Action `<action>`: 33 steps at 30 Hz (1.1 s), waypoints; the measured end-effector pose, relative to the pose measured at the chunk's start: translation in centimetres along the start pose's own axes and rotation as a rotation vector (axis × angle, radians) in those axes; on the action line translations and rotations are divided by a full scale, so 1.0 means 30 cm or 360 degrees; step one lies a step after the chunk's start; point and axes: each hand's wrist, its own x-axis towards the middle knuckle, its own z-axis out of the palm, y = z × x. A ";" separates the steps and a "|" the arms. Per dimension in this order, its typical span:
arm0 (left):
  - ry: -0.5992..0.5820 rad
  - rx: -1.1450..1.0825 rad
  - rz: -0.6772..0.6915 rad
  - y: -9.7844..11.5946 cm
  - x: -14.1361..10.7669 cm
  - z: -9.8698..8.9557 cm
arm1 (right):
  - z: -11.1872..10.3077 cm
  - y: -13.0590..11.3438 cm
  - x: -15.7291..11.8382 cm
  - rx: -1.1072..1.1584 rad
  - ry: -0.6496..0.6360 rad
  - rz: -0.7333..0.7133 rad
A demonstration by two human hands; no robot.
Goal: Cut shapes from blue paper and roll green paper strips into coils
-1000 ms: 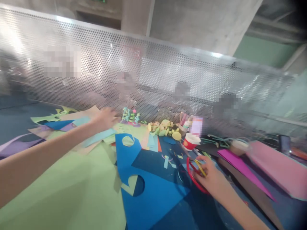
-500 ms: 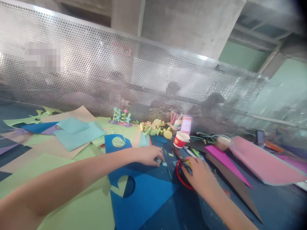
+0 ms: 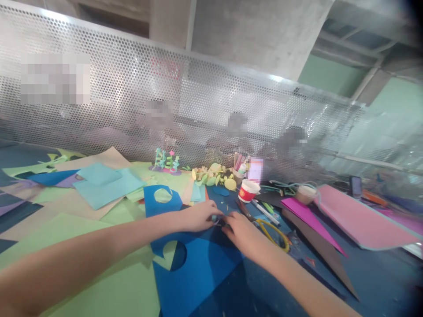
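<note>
My left hand [image 3: 200, 215] is closed, fingertips pinched around a small light-blue piece [image 3: 214, 218], mostly hidden. Close against it, my right hand [image 3: 243, 231] has its fingers curled in towards the same piece; what is between them is too small and blurred to name. Under and beside the left wrist lies a blue sheet [image 3: 201, 273] with round cut-outs. Yellow-handled scissors [image 3: 274, 233] lie on the table just right of my right hand, their blades pointing away.
A red and white paper cup [image 3: 249, 192] stands beyond the hands, near pens [image 3: 266, 211]. Green sheets [image 3: 109, 264] cover the left side. Yellow and green paper cut-outs [image 3: 214, 176] sit before a perforated metal screen [image 3: 132, 88]. Pink foam [image 3: 360, 220] lies right; people sit behind the screen.
My right hand has moved left from the scissors and a red ring-shaped thing to meet my left hand. The yellow handles now show fully; the red thing is out of sight.
</note>
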 end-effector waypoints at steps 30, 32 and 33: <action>-0.0012 -0.0256 0.0008 -0.038 -0.017 0.036 | -0.060 0.062 -0.007 0.1071 0.0469 0.0427; -0.0022 -0.0229 0.0062 -0.040 -0.018 0.029 | -0.072 0.085 -0.005 0.1048 0.0507 0.0475; -0.0031 -0.0211 0.0086 -0.041 -0.017 0.027 | -0.075 0.092 -0.005 0.1034 0.0514 0.0492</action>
